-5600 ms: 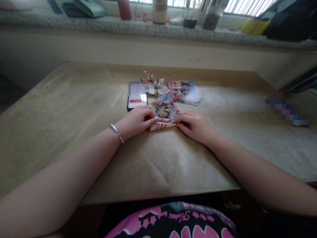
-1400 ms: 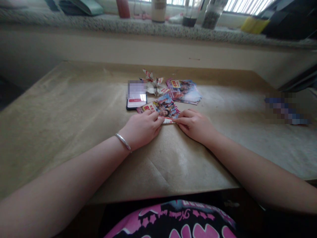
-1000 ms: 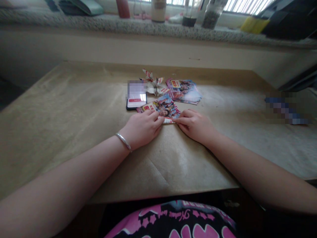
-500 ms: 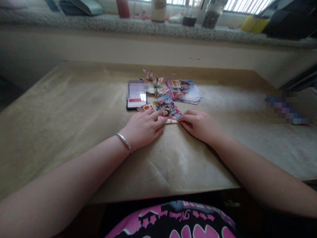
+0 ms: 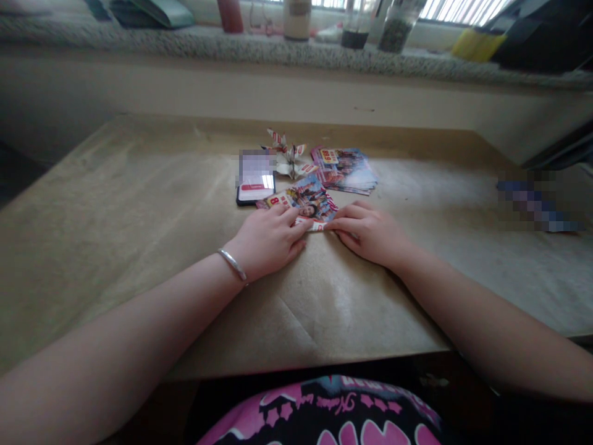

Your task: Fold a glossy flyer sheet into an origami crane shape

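A colourful printed paper sheet (image 5: pixel 311 199), with a folded edge facing me, lies flat on the table. My left hand (image 5: pixel 270 238), a silver bangle at its wrist, rests on the sheet's left part. Its fingers are spread over the paper and the thumb lies along the near edge. At the near right corner, the fingers of my right hand (image 5: pixel 368 232) are pressed together on the edge; their undersides are hidden. Just beyond the sheet stands a folded paper figure (image 5: pixel 291 165) with pointed tips. A phone (image 5: pixel 256 194) with a lit screen lies to its left.
A stack of similar printed sheets (image 5: pixel 345 170) lies behind on the right. Further right is a blurred blue-purple item (image 5: pixel 537 207). Along the back, a stone windowsill (image 5: pixel 185 44) holds jars, a red container (image 5: pixel 230 15) and a yellow object (image 5: pixel 478 44). The table's front edge is close to my body.
My right hand's fingertips have slid slightly left along the sheet's near edge, now covering its corner. The left hand has stayed in place.
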The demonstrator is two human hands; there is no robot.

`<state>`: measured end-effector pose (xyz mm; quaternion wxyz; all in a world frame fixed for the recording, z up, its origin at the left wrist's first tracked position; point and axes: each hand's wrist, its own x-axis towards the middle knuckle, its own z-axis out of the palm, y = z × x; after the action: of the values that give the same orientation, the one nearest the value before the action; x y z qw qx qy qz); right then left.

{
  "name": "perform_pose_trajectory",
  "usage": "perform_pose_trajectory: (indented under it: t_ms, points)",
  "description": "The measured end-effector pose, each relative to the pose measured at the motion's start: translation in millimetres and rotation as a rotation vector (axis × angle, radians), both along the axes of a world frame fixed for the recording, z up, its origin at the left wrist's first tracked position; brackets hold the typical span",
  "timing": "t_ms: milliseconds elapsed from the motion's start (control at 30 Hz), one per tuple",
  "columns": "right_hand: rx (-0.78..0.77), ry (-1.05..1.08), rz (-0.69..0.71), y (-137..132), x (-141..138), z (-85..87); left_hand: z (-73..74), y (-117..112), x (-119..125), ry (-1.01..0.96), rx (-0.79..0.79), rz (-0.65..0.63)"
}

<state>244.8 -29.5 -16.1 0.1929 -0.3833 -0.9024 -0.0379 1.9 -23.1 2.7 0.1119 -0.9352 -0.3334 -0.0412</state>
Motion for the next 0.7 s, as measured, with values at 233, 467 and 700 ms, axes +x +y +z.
perform_pose_trajectory:
  t_ms: [233, 467, 700]
  points:
    - [0.006, -0.067, 0.032, 3, 3, -0.2, -0.8, -1, 1, 0.010, 0.009, 0.011]
    - [0.026, -0.119, 0.024, 2, 5, 5.5, -0.9, -2, 0, 0.006, 0.020, 0.006]
    - [0.051, -0.175, 0.010, 1, 10, 10.4, -0.6, -2, 0, 0.026, 0.015, 0.014]
